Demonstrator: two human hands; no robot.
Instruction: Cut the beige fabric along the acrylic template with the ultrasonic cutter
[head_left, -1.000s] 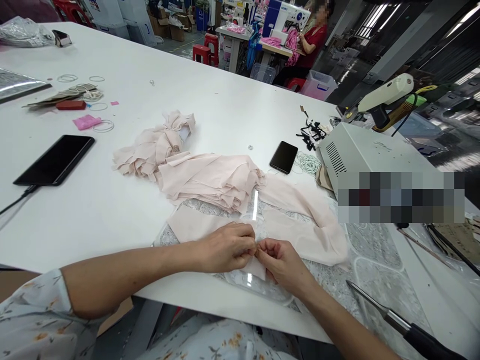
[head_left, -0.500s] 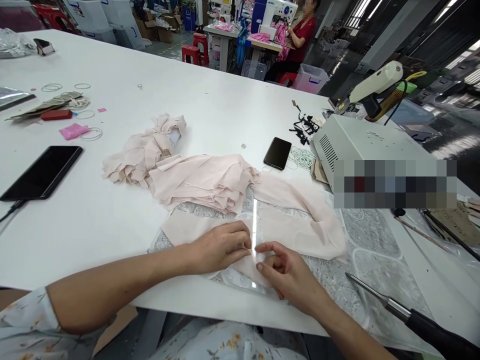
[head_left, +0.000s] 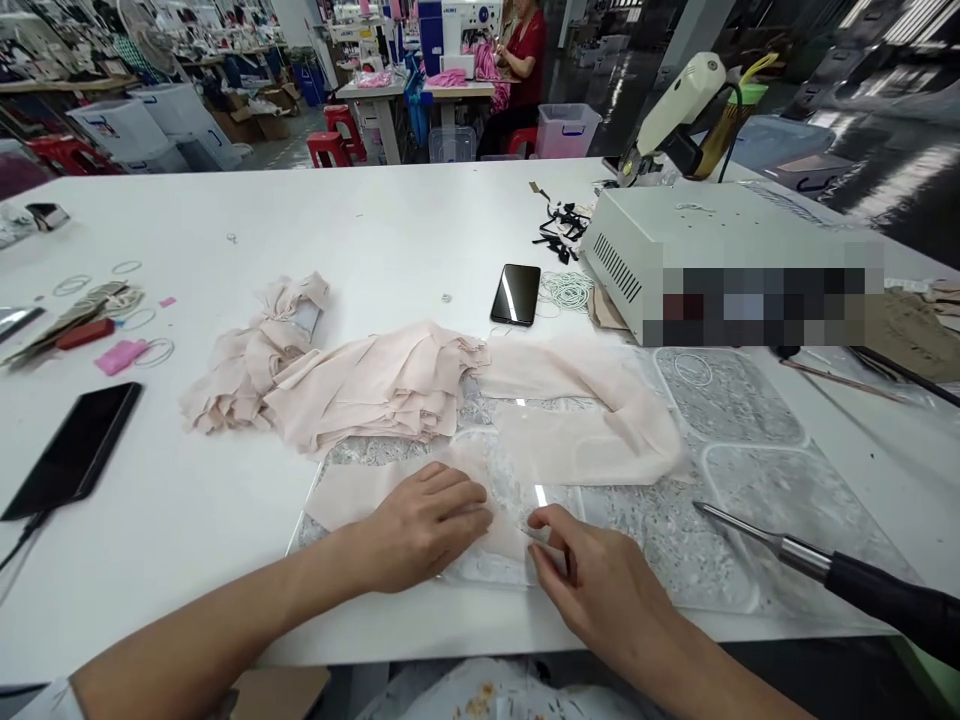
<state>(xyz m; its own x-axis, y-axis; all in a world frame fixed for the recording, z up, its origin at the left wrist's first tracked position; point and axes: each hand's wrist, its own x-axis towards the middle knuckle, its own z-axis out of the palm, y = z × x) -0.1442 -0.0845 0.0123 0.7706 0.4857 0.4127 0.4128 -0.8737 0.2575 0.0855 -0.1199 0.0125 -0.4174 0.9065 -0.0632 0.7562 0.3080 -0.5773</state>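
A pale pink fabric piece lies on a clear patterned sheet at the table's near edge. My left hand rests on this piece with its fingers laid flat and close together, pressing it down. Just to its right, my right hand pinches the fabric's edge between thumb and forefinger. A longer pink strip curves across the sheet behind both hands. A pile of pink fabric pieces lies just beyond my left hand.
A metal-tipped tool with a black handle lies at the right. A white machine box stands at the back right, a phone beside it. Another phone lies left. A person in red sits far back.
My fingertips were pinched together over the fabric; now the left hand lies flat on it and the right hand has drawn slightly right and nearer. The view has tilted up.
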